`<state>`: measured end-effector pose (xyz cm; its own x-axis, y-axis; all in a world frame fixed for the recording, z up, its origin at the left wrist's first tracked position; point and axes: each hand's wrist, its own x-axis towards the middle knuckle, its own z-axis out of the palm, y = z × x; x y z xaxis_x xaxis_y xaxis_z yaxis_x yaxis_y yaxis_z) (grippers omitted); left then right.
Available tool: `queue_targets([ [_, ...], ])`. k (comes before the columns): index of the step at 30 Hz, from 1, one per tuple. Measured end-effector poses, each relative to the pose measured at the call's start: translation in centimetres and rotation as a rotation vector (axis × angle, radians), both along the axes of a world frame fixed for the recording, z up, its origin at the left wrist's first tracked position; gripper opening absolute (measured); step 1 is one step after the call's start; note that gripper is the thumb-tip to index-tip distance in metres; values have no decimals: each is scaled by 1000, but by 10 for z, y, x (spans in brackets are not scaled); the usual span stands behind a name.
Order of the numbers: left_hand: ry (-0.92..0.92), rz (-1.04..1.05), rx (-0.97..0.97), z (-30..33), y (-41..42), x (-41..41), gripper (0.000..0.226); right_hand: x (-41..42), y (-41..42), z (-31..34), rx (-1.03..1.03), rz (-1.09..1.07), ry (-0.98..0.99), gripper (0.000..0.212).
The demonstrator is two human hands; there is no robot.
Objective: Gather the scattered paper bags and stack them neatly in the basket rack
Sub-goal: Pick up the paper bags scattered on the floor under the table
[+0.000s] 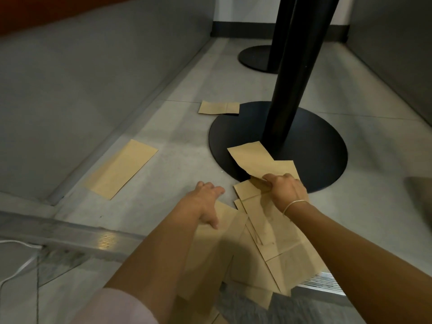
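Head view: the right hand [286, 189] pinches a bag [254, 160] lying partly on the table base [315, 146]. Left hand [205, 202], fingers loose, rests on the bag pile [268, 230] just before that base.

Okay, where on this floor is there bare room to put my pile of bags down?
Bare floor lies between the left bag, the far bag and the table base. It's crowded by your right hand, where bags overlap.
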<state>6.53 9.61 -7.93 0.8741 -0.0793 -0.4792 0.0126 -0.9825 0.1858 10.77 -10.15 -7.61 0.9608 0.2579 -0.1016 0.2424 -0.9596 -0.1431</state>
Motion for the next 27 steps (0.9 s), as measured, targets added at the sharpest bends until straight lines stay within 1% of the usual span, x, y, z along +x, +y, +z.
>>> queue_targets([
  [4,-6,-31,123,-4,-4,1,76,-1,-13,24,24,15,-101,39],
  [7,9,-75,244,-3,-9,1,78,-1,-22,42,26,14,-178,36],
  [9,11,-95,281,2,-12,-1,73,-2,-30,55,26,-2,-234,35],
  [12,15,-35,229,16,-9,-1,50,-5,-45,82,20,-52,-295,35],
  [14,-16,17,191,30,-5,0,33,-6,-57,101,1,-95,-322,38],
  [16,-69,47,196,47,-3,1,32,-9,-73,121,-3,-153,-349,40],
  [19,-120,98,194,73,-6,3,34,-16,-98,149,23,-231,-387,38],
  [21,-163,96,214,92,-12,4,26,-22,-116,169,45,-281,-422,40],
  [24,-236,61,264,125,-32,8,35,-31,-143,201,95,-354,-507,41],
  [26,-316,66,218,152,-48,13,29,-35,-163,221,132,-403,-576,39],
  [27,-380,77,169,165,-57,15,20,-37,-173,231,150,-427,-609,38],
])
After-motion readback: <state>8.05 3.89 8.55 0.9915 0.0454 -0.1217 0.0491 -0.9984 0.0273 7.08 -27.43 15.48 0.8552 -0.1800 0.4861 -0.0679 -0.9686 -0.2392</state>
